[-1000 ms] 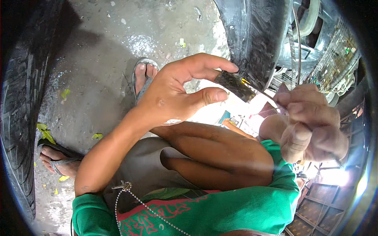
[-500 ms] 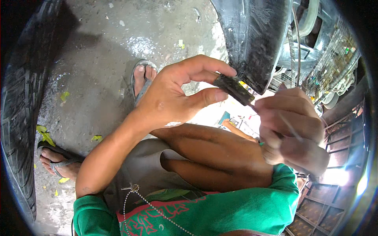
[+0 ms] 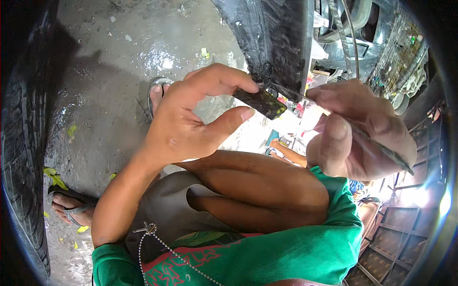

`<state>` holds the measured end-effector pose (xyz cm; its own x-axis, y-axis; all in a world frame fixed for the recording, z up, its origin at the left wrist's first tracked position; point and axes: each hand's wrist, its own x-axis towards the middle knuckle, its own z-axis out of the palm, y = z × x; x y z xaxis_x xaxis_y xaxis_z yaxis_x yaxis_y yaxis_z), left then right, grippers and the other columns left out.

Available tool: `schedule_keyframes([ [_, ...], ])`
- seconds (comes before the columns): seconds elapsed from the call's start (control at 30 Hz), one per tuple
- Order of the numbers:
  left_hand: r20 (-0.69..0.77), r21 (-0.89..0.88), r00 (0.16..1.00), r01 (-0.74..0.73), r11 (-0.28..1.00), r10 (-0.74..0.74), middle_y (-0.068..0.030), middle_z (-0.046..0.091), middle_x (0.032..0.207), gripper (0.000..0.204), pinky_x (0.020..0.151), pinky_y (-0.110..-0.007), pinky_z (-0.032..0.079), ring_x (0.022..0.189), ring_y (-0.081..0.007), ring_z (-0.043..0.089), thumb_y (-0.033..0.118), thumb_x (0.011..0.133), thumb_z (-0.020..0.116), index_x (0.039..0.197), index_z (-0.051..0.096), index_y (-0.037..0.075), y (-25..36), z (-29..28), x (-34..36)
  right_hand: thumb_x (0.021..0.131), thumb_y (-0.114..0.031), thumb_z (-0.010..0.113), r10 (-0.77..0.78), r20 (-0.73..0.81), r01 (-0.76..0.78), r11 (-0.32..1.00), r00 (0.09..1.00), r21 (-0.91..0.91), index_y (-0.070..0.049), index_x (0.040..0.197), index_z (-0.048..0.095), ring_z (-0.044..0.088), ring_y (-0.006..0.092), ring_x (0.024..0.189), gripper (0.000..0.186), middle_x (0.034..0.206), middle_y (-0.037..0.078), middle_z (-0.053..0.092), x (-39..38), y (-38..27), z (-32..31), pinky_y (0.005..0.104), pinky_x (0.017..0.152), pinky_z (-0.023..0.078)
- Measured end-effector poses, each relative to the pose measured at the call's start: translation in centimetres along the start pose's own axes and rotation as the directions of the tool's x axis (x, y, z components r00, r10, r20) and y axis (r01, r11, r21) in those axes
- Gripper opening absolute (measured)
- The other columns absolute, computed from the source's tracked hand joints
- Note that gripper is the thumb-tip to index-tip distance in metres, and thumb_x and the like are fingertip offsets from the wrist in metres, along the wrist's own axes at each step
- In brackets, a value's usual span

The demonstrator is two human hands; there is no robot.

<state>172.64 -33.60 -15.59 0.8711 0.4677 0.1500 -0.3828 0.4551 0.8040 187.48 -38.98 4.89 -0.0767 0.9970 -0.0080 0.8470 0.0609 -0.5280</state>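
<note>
My left hand pinches a small dark rectangular block between thumb and fingertips, above my bent knee. On the right, my right hand is closed around a thin, flat blade-like tool, whose dark rear end sticks out past the palm. The front of that tool reaches left from my fingers, close to the block; whether it touches is unclear. Just beyond both hands hangs the lower end of a large black curved piece.
A black treaded tyre stands along the left edge. The wet concrete floor carries scattered leaves. At the upper right are cables and a wire grille. Another person's limb shows behind my knee.
My right hand has turned, showing its thumb and fingers and the tool's rear end. The left hand and block have shifted slightly left, and the block has tilted to show a broader face.
</note>
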Motion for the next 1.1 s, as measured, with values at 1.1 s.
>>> schedule_keyframes([
  [1.1, -0.125, 0.619, 0.900, -0.259, 0.741, 0.418, -0.0060, 0.069, 0.098, 0.036, 0.108, -0.049, 0.037, 0.106, -0.0232, 0.068, 0.002, 0.083, 0.070, 0.117, 0.071, 0.009, -0.8, 3.0, 0.4, 0.099, 0.002, 0.059, 0.306, -0.631, -0.114, 0.938, 0.713, 0.326, -0.009, 0.106, 0.027, 0.070, 0.0268, 0.059, 0.034, 0.100, 0.015, 0.061, -5.4, -1.2, 7.5, 0.0363, 0.054, 0.062],
])
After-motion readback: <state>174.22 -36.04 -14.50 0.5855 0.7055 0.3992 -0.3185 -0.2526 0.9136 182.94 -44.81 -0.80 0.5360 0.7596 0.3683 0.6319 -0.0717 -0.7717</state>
